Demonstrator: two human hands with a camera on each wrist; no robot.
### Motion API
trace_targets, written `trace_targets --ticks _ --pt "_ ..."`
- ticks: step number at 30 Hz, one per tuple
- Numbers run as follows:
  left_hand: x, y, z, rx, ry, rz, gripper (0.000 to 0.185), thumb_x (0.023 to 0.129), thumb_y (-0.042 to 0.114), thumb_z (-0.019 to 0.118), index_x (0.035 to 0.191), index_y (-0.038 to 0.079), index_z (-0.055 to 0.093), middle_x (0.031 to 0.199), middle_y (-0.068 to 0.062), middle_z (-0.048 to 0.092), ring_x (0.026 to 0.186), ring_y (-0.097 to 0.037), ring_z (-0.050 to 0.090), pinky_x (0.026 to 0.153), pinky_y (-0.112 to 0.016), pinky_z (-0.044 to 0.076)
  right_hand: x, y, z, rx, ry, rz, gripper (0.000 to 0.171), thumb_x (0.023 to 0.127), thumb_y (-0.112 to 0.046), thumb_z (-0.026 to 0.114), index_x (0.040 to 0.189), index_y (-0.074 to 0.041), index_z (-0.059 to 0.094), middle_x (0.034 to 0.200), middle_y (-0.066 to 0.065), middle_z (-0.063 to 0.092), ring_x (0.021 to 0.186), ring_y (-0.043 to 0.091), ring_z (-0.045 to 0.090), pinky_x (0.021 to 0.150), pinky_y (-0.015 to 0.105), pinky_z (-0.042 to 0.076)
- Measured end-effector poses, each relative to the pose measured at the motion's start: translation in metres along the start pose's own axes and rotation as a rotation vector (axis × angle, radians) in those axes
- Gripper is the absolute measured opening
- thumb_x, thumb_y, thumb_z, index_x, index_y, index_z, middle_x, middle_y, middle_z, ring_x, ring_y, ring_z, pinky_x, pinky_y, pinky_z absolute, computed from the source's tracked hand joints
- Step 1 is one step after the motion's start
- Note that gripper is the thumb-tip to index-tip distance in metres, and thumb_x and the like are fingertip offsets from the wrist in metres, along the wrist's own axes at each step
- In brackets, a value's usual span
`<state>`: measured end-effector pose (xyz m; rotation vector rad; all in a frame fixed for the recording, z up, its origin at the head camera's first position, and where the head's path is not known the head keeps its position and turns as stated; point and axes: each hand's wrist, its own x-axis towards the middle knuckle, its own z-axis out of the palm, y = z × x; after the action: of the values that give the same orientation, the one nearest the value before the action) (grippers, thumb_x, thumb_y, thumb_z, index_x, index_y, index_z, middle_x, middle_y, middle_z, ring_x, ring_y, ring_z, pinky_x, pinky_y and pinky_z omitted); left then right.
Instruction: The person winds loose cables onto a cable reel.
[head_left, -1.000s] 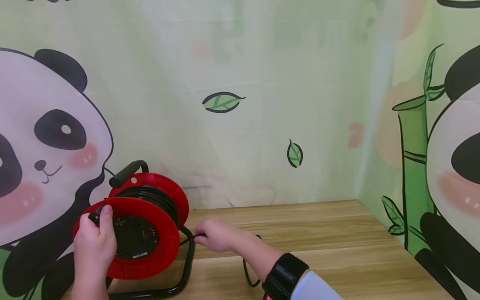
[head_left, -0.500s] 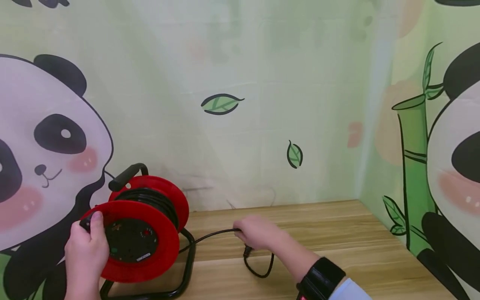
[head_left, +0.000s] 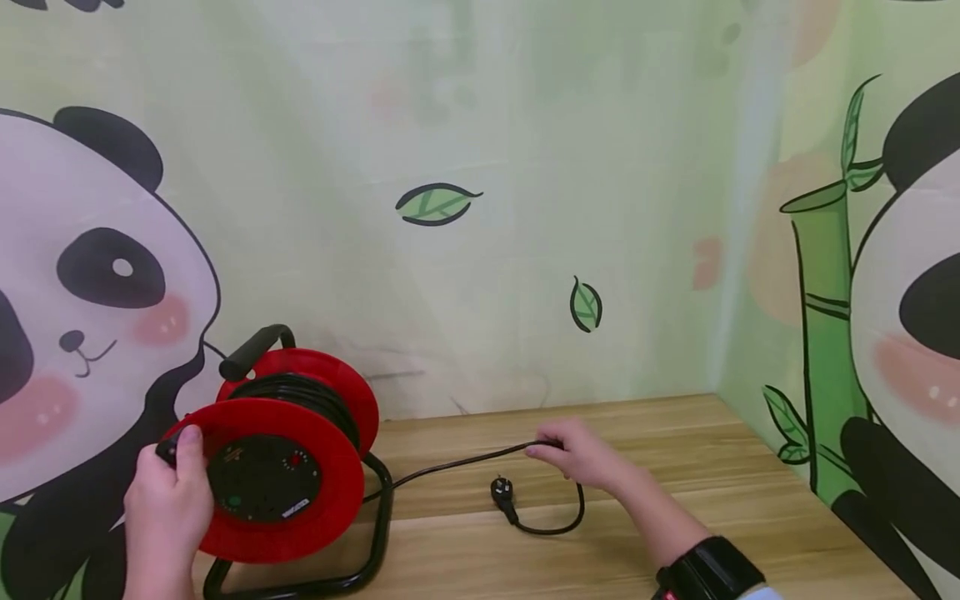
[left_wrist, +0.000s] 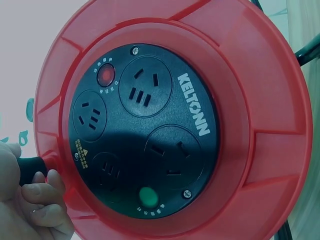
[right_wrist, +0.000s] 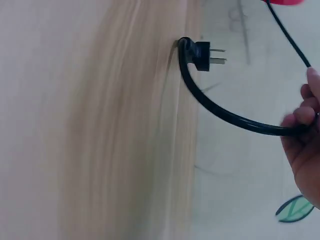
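Left wrist view: left hand (left_wrist: 30,200) cut off; crank knob (left_wrist: 32,167) half-hidden

We face a pale green printed backdrop wall (head_left: 525,125) w/ cartoon pandas at left & right edges, two drawn green leaves mid-wall, and a painted bamboo stalk (head_left: 825,333) on the right. Below it a light wooden tabletop (head_left: 675,467) runs to the corner; lighting soft, even.

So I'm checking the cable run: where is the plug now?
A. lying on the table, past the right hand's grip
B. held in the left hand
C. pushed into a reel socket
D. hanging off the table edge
A: the plug lies on the table, while the right hand holds the cable farther along.
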<state>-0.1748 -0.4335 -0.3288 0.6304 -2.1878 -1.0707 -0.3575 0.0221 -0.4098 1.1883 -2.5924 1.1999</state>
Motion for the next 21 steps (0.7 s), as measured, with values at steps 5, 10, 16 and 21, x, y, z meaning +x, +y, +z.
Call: trace_targets --ticks 5,10,16,21 --pt "0.0 0.001 0.0 0.005 -0.004 -0.002 0.067 0.107 0.052 0.028 0.135 -0.008 0.039 0.126 -0.033 0.05 0.111 -0.05 0.044 0.098 -0.071 0.037 -0.011 0.003 0.007 0.105 0.062 0.009 0.022 0.104 -0.029 0.06 0.086 -0.017 0.064 0.067 -0.005 0.048 0.058 0.01 0.047 0.055 0.028 0.043" --pt "0.0 0.0 0.001 0.008 0.003 0.006 0.065 0.108 0.051 0.029 0.133 -0.008 0.039 0.122 -0.033 0.05 0.109 -0.05 0.043 0.095 -0.069 0.037 -0.016 -0.005 0.015 0.109 0.136 -0.011 0.019 0.105 -0.03 0.059 0.093 -0.019 0.068 0.075 -0.004 0.055 0.067 0.011 0.049 0.062 0.029 0.046" --pt "-0.001 0.001 0.002 0.001 0.014 0.017 0.067 0.107 0.051 0.032 0.138 -0.008 0.038 0.129 -0.034 0.049 0.11 -0.05 0.044 0.093 -0.068 0.04 -0.017 -0.01 0.018 0.087 0.179 0.006 0.016 0.104 -0.029 0.06 0.097 -0.02 0.07 0.083 -0.007 0.061 0.074 0.012 0.055 0.066 0.03 0.05" --pt "-0.005 0.004 0.007 0.0 0.079 0.057 0.063 0.106 0.052 0.039 0.128 -0.006 0.046 0.113 -0.03 0.056 0.097 -0.043 0.046 0.075 -0.052 0.042 -0.016 -0.011 0.024 0.07 0.18 -0.008 0.016 0.103 -0.028 0.061 0.101 -0.017 0.073 0.09 -0.01 0.067 0.081 0.011 0.06 0.073 0.031 0.052"
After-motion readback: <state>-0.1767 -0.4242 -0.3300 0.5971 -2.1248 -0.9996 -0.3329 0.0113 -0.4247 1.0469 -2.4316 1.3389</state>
